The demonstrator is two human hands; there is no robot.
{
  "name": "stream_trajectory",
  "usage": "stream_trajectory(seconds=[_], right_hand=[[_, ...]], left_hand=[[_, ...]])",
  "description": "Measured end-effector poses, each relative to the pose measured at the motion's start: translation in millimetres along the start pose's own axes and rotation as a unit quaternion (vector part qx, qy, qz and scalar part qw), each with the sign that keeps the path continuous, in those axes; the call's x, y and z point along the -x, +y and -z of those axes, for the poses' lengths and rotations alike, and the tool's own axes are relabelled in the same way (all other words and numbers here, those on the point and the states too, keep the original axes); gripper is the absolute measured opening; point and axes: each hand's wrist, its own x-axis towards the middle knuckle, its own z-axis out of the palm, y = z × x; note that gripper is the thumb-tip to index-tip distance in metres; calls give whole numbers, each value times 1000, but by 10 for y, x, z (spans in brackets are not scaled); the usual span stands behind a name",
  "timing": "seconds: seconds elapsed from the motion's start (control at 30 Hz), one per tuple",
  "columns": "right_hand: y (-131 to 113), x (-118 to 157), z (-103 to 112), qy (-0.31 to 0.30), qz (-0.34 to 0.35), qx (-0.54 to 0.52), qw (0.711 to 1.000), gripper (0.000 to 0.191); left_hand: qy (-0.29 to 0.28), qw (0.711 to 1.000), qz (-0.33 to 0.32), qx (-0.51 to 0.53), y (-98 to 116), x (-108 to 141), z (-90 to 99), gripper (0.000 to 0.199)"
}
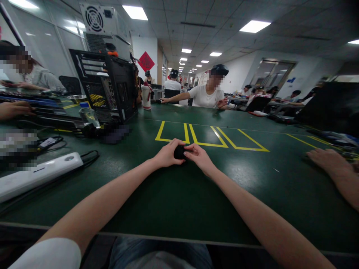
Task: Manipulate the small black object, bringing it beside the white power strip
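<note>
A small, dark, rounded object (179, 152) is held between my two hands, low over the green table (179, 201). From its left side, my left hand (169, 152) wraps fingers and thumb round it. The fingertips of my right hand (198, 156) are pinched together at its right edge. What exactly the object is cannot be made out. Just beyond my hands, yellow tape outlines (207, 144) mark the table top.
On the left stand an open black computer case (108, 86), a paper cup (146, 96), a plastic bottle (89, 116) and a white power strip (39, 175) with cables. Another person's hand (328, 160) rests at the right. Someone in a headset sits across the table.
</note>
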Motion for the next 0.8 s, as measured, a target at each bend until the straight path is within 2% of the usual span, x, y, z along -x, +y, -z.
stream_trajectory(seconds=[0.1, 0.2, 0.33, 0.57, 0.73, 0.8], right_hand=[[23, -14, 1, 12, -4, 8, 1000, 28], [34, -26, 13, -1, -25, 13, 1000, 35], [18, -20, 24, -24, -30, -5, 999, 33], [7, 1, 4, -9, -2, 4, 1000, 25], [27, -21, 25, -12, -23, 22, 999, 38], [24, -24, 32, -29, -30, 25, 999, 37]], left_hand=[[7, 1000, -1, 9, -4, 0, -10, 53], [5, 1000, 4, 16, -5, 1, -11, 52], [2, 1000, 7, 10, -12, -2, -11, 52], [4, 1000, -5, 5, -21, -3, -14, 53], [4, 1000, -4, 10, -9, 2, -5, 52], [4, 1000, -2, 9, -8, 3, -4, 52]])
